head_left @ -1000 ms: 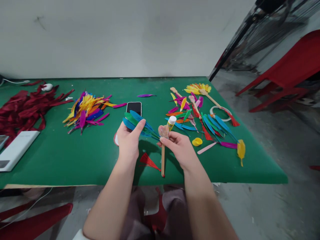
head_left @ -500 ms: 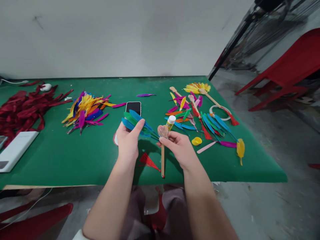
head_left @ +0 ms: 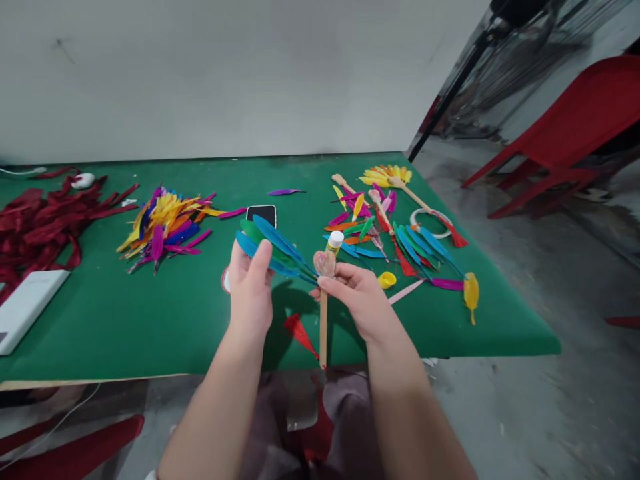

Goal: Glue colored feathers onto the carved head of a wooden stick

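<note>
My left hand (head_left: pixel 250 290) is closed around several blue and green feathers (head_left: pixel 280 243), pinching them under the thumb. Their quills run right to the heart-shaped head of a wooden fan handle (head_left: pixel 323 327). My right hand (head_left: pixel 360 293) grips this handle just below its clear-coated head, and the quill tips meet it by my right thumb. Whether the quills are stuck there I cannot tell. From the handle's lower end hangs a red tassel (head_left: pixel 300 333). Behind my right fingers stands a white-and-yellow glue stick (head_left: pixel 335 241), with a yellow cap (head_left: pixel 387 280) lying near it.
On the green table (head_left: pixel 150 327), a pile of mixed feathers (head_left: pixel 167 227), dark red ribbons (head_left: pixel 43 227) and a white box-like object (head_left: pixel 30 310) lie left. A phone (head_left: pixel 261 215) is behind my left hand. Loose feathers, a yellow feather fan (head_left: pixel 387 175) and a ring (head_left: pixel 431 223) lie right.
My left thumb has shifted slightly left along the feathers, which look a little more fanned out. The handle's lower end is nearer me, over the table edge. The view has swung slightly right.
</note>
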The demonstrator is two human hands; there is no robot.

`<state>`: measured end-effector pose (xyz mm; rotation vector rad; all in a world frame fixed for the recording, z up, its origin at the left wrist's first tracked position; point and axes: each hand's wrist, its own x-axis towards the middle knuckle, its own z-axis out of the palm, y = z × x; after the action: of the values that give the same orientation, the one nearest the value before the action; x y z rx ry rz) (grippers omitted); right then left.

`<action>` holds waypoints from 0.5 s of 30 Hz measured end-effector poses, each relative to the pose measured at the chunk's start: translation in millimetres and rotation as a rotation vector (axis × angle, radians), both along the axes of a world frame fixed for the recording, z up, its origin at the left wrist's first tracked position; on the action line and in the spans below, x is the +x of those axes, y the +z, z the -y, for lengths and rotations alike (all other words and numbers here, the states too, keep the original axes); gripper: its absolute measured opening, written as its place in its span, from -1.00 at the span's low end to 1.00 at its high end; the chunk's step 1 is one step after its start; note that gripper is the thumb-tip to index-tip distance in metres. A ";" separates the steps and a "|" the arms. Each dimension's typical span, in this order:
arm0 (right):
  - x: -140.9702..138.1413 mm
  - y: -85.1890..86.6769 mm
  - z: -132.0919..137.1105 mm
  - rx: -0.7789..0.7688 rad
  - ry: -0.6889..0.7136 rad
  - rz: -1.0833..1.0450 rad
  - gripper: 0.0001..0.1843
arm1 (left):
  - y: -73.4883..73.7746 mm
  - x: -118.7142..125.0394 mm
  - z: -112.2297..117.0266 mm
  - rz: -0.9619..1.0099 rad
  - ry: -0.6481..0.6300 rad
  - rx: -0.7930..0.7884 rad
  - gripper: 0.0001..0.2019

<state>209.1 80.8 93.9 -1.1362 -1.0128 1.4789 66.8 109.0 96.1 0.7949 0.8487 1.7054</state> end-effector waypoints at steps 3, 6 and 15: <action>0.0 0.2 -0.3 0.006 -0.023 -0.040 -0.78 | -2.6 -1.4 -1.5 0.072 -0.059 0.015 -0.75; -0.1 1.0 -0.4 -0.011 -0.038 -0.059 -0.77 | -4.1 -2.0 -2.3 0.077 -0.092 0.024 -0.71; 10.0 10.1 9.5 -0.036 -0.022 -0.137 -0.74 | -9.7 -1.9 -3.9 0.024 -0.064 0.039 -0.67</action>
<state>219.1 71.3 104.0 -1.0528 -0.8805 1.5406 64.9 113.0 86.4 0.8178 0.7678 1.6767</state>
